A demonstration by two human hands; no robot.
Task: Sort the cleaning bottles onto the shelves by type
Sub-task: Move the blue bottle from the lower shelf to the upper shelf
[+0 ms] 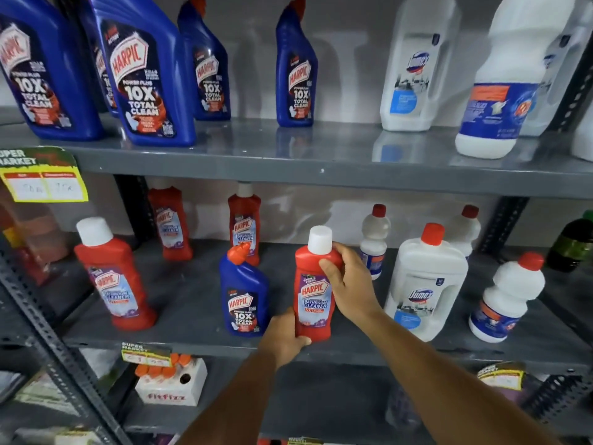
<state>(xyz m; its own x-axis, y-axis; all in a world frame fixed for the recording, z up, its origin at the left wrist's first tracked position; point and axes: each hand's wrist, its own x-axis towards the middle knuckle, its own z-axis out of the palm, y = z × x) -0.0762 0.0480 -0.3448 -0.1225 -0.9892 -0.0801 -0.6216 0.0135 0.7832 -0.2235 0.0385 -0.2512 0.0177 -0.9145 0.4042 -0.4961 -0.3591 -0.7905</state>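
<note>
A red Harpic bathroom cleaner bottle (313,290) with a white cap stands at the front of the middle shelf (192,340). My left hand (284,337) grips its base and my right hand (348,281) wraps its shoulder. A small blue Harpic bottle (244,297) stands just left of it. Three more red Harpic bottles (115,274) stand further left and behind. White Domex bottle (423,284) and white red-capped bottles (508,300) stand to the right. On the top shelf (288,159), blue Harpic bottles (144,75) are at left and white bottles (417,65) at right.
Yellow price tags (43,175) hang on the shelf edges. A white box with orange caps (171,383) sits on the lower shelf. A dark green bottle (574,242) stands at the far right. Perforated metal uprights (48,332) frame the rack.
</note>
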